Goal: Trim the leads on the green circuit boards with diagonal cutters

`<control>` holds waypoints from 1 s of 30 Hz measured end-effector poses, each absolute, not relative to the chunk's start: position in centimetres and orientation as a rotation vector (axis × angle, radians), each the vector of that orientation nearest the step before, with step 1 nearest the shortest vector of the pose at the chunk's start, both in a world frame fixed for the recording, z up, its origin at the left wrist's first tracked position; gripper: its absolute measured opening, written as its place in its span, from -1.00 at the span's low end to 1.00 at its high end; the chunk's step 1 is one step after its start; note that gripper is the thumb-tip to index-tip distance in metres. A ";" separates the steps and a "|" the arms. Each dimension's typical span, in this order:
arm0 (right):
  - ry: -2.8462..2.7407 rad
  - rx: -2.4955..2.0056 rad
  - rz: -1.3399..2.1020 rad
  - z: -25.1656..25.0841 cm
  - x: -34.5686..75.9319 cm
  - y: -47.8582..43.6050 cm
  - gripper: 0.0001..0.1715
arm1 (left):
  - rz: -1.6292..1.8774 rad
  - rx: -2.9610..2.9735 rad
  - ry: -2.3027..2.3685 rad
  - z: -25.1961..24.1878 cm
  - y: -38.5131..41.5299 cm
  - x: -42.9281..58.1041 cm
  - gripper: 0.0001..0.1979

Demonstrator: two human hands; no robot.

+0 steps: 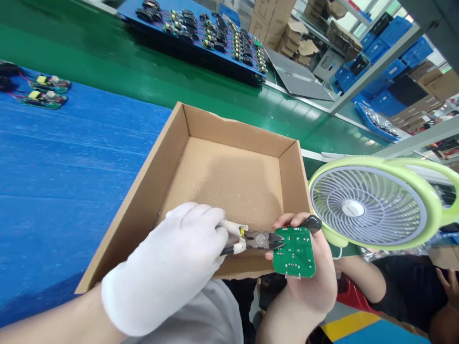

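My left hand (179,258), in a white glove, is closed around the handles of cutting pliers (258,239). The handles are partly wrapped in white, with a little yellow showing. The plier jaws point right and are slightly apart at the left edge of a green circuit board (294,253). My bare right hand (321,277) holds this board from beneath and at its sides. Small solder points cover its upper face, and a rounded black piece sits by its top right corner. Behind and under the tools lies a shallow cardboard box (233,126) with tiny bits scattered inside.
A lime-green fan (369,205) stands right of the box. At the back, a blue tray (229,59) holds rows of boards with black parts. More wired boards (45,98) lie on the blue sheet (64,157) at left. Another person's arm (362,282) shows at lower right.
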State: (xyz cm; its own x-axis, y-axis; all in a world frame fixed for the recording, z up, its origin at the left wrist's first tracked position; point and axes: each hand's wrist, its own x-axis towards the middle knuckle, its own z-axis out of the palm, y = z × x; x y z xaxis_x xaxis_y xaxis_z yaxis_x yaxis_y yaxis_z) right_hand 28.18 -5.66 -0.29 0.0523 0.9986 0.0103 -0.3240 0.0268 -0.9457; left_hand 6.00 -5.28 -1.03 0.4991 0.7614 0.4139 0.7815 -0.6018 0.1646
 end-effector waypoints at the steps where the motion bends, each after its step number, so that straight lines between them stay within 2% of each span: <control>1: -0.931 -0.973 1.297 -0.3 28.2 -5.7 -0.84 | -0.720 -2.683 -1.376 -1.0 -5.3 6.1 -0.69; 17: -0.934 -0.913 1.353 -0.4 28.6 -5.7 -0.89 | -0.520 -2.597 -1.310 -0.3 -5.4 5.8 -0.68; 30: -0.891 -0.887 1.364 -0.5 28.3 -6.0 -0.86 | -0.582 -2.670 -1.310 -0.7 -5.3 5.9 -0.66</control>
State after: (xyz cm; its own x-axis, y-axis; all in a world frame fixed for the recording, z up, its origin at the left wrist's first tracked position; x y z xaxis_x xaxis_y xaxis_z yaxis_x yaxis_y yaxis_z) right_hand 28.35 -5.95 -0.51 0.0124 0.9999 0.0107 -0.4119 0.0148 -0.9111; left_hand 5.86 -5.34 -0.66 0.5541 0.7379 0.3853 0.7806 -0.6214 0.0674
